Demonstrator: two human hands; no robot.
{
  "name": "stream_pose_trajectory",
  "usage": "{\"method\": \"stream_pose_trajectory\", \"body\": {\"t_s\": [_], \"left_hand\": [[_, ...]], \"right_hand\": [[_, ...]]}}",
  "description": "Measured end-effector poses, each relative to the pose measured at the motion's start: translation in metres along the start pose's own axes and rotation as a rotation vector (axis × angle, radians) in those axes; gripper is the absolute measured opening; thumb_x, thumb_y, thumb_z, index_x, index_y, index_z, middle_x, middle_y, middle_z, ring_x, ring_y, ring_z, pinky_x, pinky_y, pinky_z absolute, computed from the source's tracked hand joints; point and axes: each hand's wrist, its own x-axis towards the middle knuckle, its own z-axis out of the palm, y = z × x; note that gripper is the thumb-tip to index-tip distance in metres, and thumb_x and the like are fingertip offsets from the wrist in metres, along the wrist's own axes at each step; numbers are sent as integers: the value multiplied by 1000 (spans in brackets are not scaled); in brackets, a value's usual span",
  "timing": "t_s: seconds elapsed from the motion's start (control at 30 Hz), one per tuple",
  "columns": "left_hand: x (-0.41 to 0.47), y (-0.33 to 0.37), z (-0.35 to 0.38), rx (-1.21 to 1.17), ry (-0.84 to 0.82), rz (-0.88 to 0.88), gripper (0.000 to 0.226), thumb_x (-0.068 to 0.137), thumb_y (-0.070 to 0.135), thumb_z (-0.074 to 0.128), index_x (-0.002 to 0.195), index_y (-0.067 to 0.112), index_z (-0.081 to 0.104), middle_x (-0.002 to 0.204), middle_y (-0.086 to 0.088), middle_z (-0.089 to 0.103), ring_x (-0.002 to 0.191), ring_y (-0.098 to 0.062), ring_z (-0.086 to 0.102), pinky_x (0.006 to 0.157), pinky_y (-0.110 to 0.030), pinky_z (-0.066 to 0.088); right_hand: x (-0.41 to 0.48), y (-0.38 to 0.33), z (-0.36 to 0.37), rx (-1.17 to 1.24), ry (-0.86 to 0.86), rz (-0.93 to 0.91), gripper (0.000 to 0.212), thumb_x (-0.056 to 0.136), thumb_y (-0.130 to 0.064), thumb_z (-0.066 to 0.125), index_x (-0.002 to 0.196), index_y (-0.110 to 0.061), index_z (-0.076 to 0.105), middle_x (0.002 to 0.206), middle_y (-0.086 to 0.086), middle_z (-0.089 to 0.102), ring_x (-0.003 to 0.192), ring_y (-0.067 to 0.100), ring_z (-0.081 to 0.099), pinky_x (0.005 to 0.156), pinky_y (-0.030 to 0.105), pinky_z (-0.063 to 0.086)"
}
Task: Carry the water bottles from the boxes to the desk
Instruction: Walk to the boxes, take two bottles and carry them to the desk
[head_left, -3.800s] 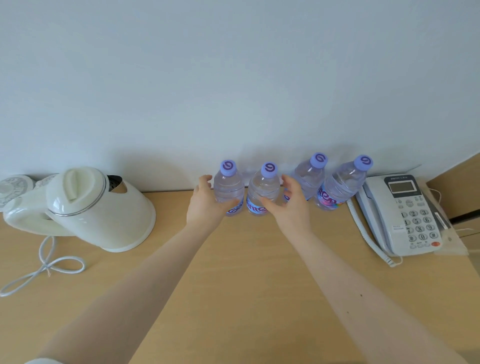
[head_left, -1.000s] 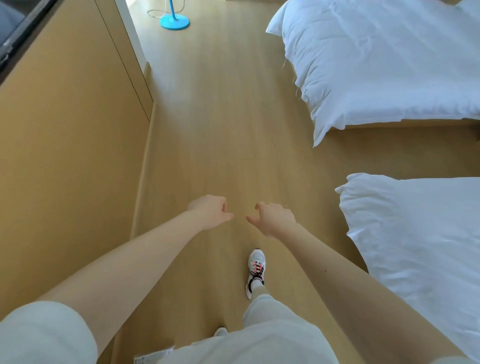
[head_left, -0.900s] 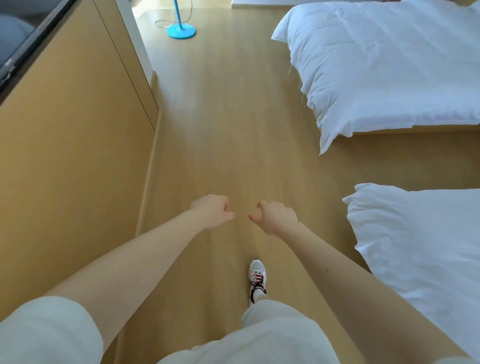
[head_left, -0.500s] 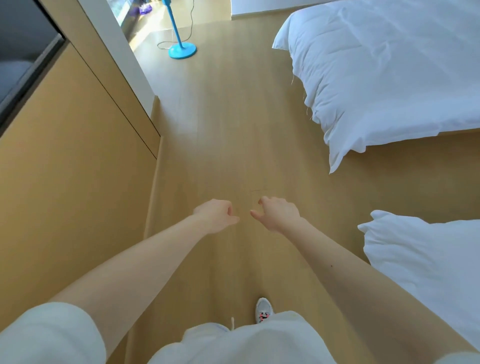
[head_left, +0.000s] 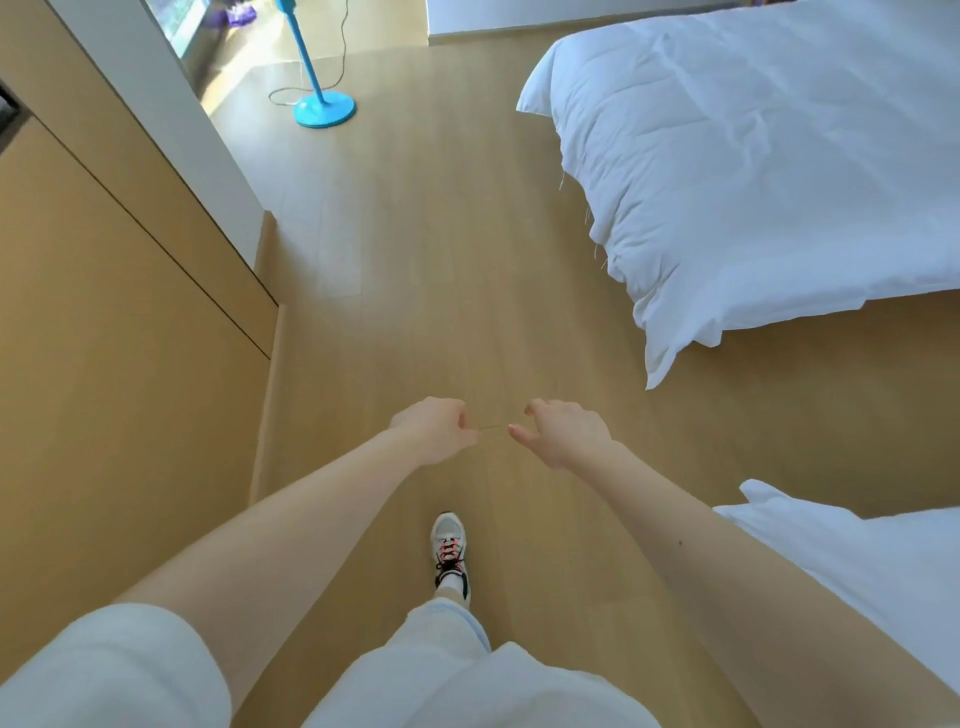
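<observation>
No bottles or boxes are seen; only floor (head_left: 415, 260), beds (head_left: 753, 156) and a fan (head_left: 323, 106). The left hand (head_left: 434, 428) is curled, holding nothing; the right hand (head_left: 566, 434) is loosely half-curled, apparently empty too. Full bottles are judged weighty, smooth and squeezable, best taken round the body, not the cap.

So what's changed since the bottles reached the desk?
The left hand and right hand let go of the bottles; the person turned from the desk and walks past the beds toward the blue fan. Since then both stayed out front, empty.
</observation>
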Motion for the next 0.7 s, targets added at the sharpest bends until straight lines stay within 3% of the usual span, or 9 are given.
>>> {"method": "stream_pose_trajectory", "body": {"t_s": [0.4,0.7], "left_hand": [[178,-47,-143,170,9,109,32,97,43,45,116,20,56,115,-2,61,106,-24,57,81,-33,44],[267,-55,-195,244,-82,106,35,98,41,44,123,19,53,115,-3,61,104,-24,58,77,-32,45]], "right_hand": [[179,-33,-116,-41,-19,70,55,100,-53,34,141,-17,40,137,7,51,126,26,46,96,39,39],[265,-26,-162,-21,-64,90,53,101,-52,32,138,-16,42,136,7,50,125,26,46,96,39,40]]}}
